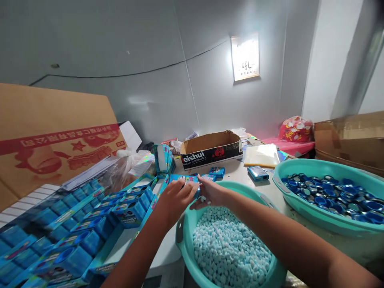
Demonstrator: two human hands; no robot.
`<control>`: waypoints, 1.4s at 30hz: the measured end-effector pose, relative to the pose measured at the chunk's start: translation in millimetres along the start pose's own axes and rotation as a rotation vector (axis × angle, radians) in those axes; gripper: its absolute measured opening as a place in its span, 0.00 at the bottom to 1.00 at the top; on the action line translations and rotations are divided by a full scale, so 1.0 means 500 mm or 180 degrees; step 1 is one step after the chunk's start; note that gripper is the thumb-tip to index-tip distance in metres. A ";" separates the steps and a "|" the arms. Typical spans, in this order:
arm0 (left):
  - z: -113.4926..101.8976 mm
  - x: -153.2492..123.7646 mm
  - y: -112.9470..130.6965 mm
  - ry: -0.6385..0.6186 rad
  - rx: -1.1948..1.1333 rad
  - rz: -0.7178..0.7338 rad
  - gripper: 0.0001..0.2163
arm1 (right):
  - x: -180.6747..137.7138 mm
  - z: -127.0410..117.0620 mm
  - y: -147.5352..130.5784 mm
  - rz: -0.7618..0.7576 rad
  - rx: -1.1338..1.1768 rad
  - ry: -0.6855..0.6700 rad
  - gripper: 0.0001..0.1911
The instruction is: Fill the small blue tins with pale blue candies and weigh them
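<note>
My left hand (176, 197) is closed around a small printed blue box (183, 178), just past the rim of a turquoise basin (181, 244). Right beside it, my right hand (211, 193) is cupped with a few pale blue candies (205, 200) at its fingers. The basin below is filled with many more of these small pellet-like candies. Part of the box is hidden behind the fingers of both hands. Other small blue packs (217, 172) lie on the table just beyond my hands.
At right, a second turquoise basin (300, 208) holds shiny blue round pieces. Display trays of blue boxes (132, 210) stand at left, before a large carton (54, 140). An open black-printed carton (210, 154) sits at the back. One silvery-blue pack (258, 173) lies between the basins.
</note>
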State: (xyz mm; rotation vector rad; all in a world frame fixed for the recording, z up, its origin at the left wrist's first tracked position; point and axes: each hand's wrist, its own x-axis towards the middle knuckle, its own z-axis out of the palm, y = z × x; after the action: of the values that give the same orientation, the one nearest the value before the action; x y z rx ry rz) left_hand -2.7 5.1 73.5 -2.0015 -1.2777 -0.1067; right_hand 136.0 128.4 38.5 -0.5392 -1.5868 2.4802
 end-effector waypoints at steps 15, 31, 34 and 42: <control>0.122 -0.276 0.094 0.1196 -0.2741 -0.4071 0.23 | -0.018 -0.029 0.019 0.1131 -0.4567 0.0547 0.14; 0.112 -0.306 0.191 0.2545 -0.2705 -0.4169 0.22 | 0.005 -0.005 0.097 0.0990 -0.5344 0.0055 0.10; 0.096 -0.307 0.199 0.3210 -0.1987 -0.4103 0.13 | 0.001 0.008 0.086 0.1242 -0.5599 -0.0116 0.05; 0.051 -0.413 0.246 0.1737 -0.1324 -0.4663 0.12 | 0.012 0.012 0.077 0.1744 -0.5842 -0.0332 0.11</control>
State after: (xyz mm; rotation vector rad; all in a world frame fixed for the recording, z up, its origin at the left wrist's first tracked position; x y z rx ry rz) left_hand -13.9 -160.8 -101.8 -0.7573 -2.1093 -1.5505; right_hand 131.1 108.7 4.9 -0.9885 -3.6350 0.3415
